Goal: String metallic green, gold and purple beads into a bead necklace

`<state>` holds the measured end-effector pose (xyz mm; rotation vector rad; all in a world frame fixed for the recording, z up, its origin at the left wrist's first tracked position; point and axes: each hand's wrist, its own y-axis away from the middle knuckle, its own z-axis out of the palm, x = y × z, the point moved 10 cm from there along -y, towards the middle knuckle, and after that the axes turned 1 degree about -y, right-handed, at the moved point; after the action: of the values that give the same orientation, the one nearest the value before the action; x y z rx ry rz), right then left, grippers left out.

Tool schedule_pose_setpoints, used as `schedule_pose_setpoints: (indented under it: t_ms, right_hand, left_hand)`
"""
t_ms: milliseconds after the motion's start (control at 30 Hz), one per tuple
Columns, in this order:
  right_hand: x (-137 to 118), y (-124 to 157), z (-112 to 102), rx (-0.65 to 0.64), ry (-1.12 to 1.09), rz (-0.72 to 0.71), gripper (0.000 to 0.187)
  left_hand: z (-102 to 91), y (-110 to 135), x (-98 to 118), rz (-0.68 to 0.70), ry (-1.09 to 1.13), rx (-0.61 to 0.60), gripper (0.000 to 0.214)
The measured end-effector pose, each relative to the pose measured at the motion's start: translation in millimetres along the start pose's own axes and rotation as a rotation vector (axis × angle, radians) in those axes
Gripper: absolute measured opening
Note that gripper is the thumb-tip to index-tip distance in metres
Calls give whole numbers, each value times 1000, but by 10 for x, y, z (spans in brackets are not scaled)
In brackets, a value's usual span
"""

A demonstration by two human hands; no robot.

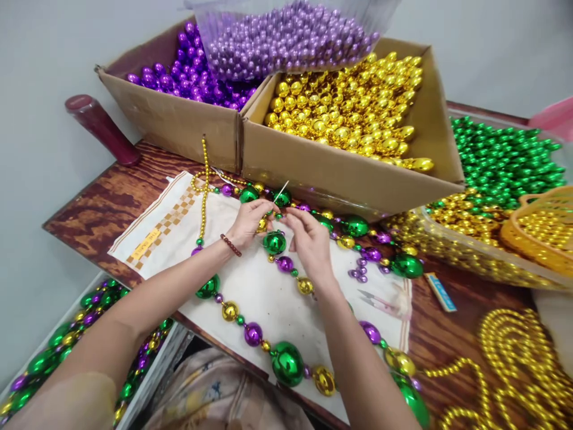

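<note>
My left hand, a dark beaded bracelet at its wrist, is closed in a pinch on a bead string. A thin white stick juts up from its fingertips, and a gold bead shows beneath them. My right hand meets it from the right, fingertips pinched by a small green bead; what exactly they grip is too small to tell. Below the hands hangs a stretch with a large green bead, a purple bead and a gold bead. The long strand with a big green ball loops across the white cloth.
Behind stand cardboard boxes of purple beads and gold beads, with a bag of lilac beads on top. A dark red bottle is left. Scissors, a blue-white packet and gold bead chains lie right.
</note>
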<state>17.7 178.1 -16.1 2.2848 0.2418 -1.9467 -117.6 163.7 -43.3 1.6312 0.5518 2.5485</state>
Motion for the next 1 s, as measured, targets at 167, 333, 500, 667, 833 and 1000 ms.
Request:
schedule_pose_setpoints:
  t_ms: [167,333,500,667,833,1000]
  right_hand:
    - [138,-192,86,-36,-328,131,29]
    - [210,-194,-184,215,-489,81,35]
    - [141,-70,-933,546,-496,-70,39]
    - [-130,95,-1232,409,-105,-228,26]
    - [-12,229,-682,-119,811,-286,24]
    - [99,224,-395,-258,1359,-230,25]
  left_hand:
    - [174,27,-70,-26,-177,-153,19]
    - [209,16,-86,-11,-320,-238,15]
    - [150,54,-113,-19,-378,-334,15]
    - [-27,79,-2,30,-279,-265,19]
    - [-231,114,-3,-32,-99,-163,23]
    - [-377,117,-20,-17,41,-96,21]
